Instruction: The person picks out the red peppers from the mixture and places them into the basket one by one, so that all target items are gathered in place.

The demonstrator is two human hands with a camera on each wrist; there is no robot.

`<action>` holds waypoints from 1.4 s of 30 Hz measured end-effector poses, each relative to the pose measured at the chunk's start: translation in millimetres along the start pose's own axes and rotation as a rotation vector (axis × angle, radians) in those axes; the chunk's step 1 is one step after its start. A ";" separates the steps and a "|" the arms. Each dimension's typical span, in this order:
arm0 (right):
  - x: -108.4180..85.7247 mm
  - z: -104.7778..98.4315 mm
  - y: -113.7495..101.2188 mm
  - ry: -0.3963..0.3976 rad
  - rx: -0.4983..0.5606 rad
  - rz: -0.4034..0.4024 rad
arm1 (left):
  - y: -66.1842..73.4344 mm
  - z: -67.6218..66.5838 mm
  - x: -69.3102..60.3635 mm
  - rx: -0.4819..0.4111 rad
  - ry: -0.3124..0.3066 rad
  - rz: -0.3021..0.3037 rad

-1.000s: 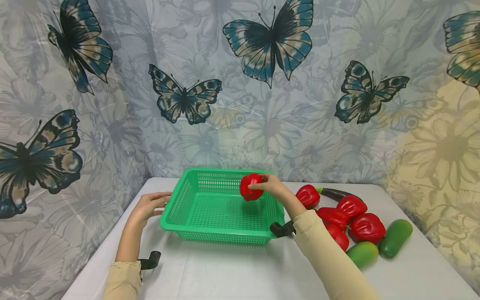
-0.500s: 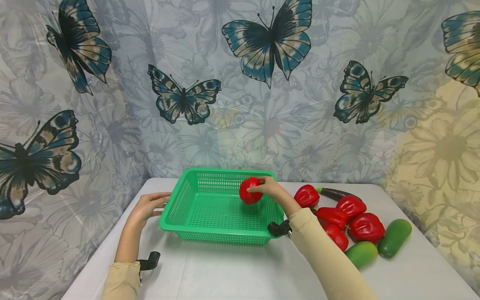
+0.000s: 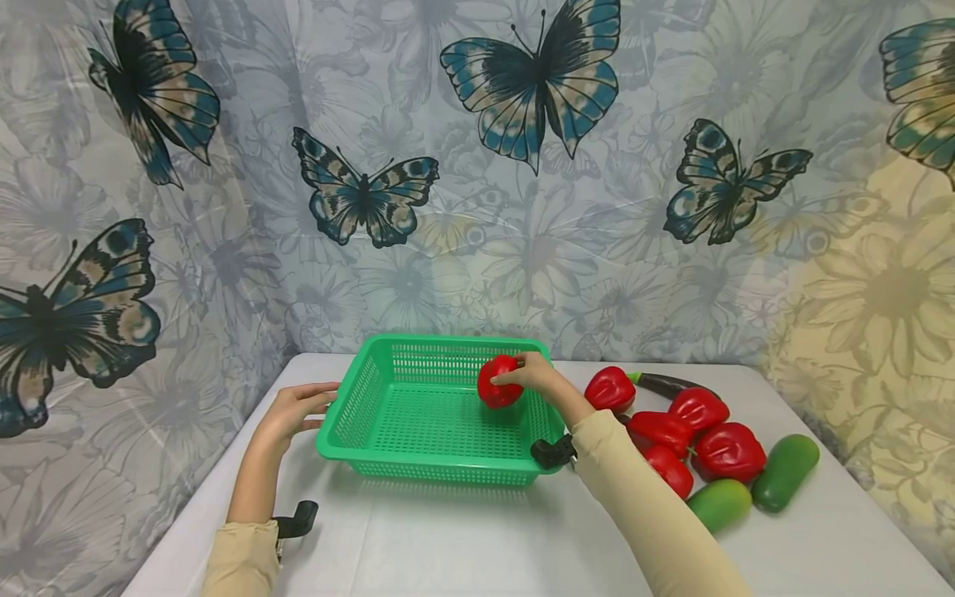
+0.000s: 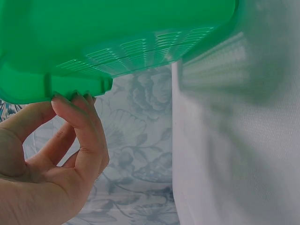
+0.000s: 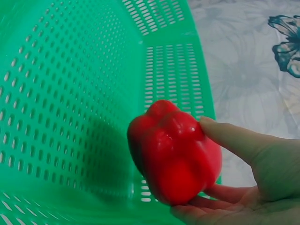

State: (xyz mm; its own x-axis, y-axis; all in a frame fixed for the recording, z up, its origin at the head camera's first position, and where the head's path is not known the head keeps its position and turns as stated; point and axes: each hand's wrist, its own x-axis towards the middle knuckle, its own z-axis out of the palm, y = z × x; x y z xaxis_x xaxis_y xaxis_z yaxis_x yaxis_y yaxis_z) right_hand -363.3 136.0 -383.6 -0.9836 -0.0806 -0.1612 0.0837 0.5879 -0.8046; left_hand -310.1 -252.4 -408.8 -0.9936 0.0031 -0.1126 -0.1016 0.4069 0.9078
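My right grip (image 3: 539, 375) pinched a red pepper (image 3: 494, 391) above the bottom of the green basket (image 3: 440, 466), near its right end, while my left grip (image 3: 291, 412), fingers loosely spread, touched the left rim.

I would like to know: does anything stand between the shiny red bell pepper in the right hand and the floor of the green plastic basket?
Nothing visible does. The right hand holds the shiny red bell pepper over the rectangular green plastic basket, whose visible floor bears only shadow; the part behind the pepper is hidden.
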 end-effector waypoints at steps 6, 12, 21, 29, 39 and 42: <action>1.4 2.5 1.3 0.007 -0.027 0.023 | 0.8 -0.6 0.4 0.005 0.004 0.000; 4.6 5.1 2.7 0.010 -0.049 0.026 | 1.2 -0.5 1.3 0.007 0.014 -0.003; 5.7 7.2 3.0 0.019 -0.050 0.040 | 0.4 -0.4 0.2 0.000 0.000 0.017; 7.4 10.5 4.4 0.020 -0.061 0.063 | 0.7 0.0 0.8 0.000 0.009 0.006; 8.6 12.8 5.8 -0.005 -0.070 0.061 | 1.3 0.0 0.5 -0.012 0.011 0.010; 8.6 12.6 6.1 -0.008 -0.065 0.060 | 1.4 -0.2 0.5 -0.017 0.011 0.004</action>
State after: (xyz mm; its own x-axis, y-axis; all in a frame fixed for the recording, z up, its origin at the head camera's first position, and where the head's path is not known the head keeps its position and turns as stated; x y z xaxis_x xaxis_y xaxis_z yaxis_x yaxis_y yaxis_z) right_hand -369.3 128.7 -397.1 -0.9758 -0.0501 -0.2130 0.1316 0.6432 -0.7543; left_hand -310.7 -252.0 -407.5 -0.9945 -0.0053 -0.1046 -0.0984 0.3912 0.9150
